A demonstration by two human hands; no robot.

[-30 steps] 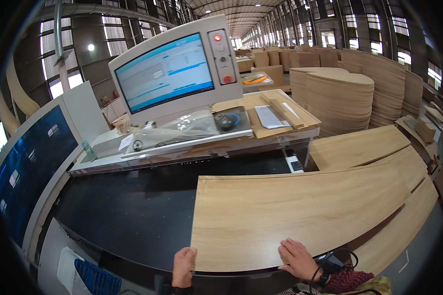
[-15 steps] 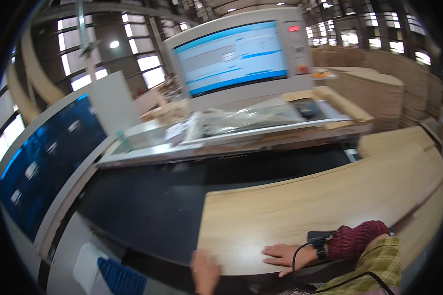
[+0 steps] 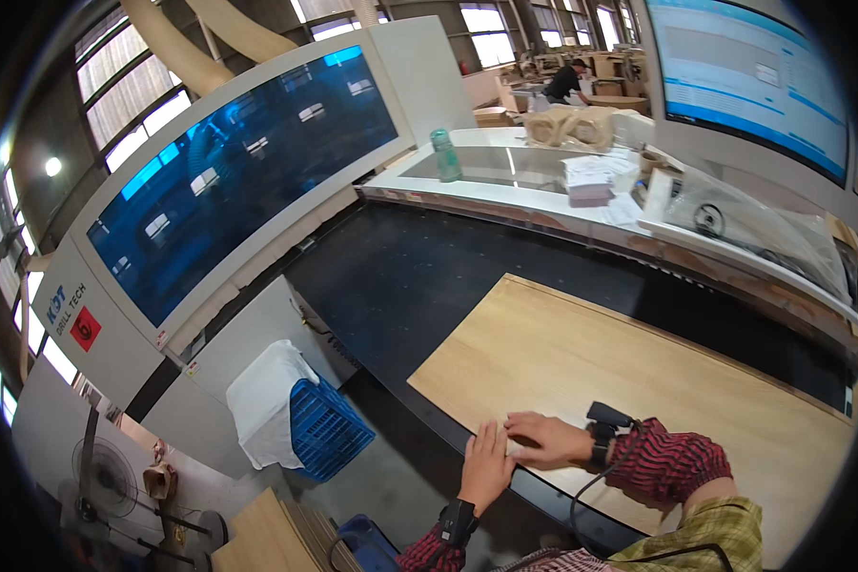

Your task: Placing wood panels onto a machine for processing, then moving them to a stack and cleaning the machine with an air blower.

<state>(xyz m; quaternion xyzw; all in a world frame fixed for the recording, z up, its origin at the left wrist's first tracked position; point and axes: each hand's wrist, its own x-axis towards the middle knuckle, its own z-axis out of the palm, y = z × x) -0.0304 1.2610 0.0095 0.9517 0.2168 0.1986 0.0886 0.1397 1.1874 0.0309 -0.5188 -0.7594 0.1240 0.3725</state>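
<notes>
- A large machine housing with a blue window [image 3: 248, 162] stands along the left of the black worktop [image 3: 400, 276].
- A pale wooden board [image 3: 620, 381] lies flat on the worktop, its near corner at the front edge.
- A blue crate [image 3: 326, 431] draped with white cloth sits on the floor below.
- A green bottle [image 3: 445, 155] stands on the far counter.
- Right hand [image 3: 548, 440] lies flat on the board's corner, grip open, fingers spread; left hand [image 3: 486, 467] presses the board's edge, fingers straight.
- Since a second ago the view has swung left; both hands have come closer together.
</notes>
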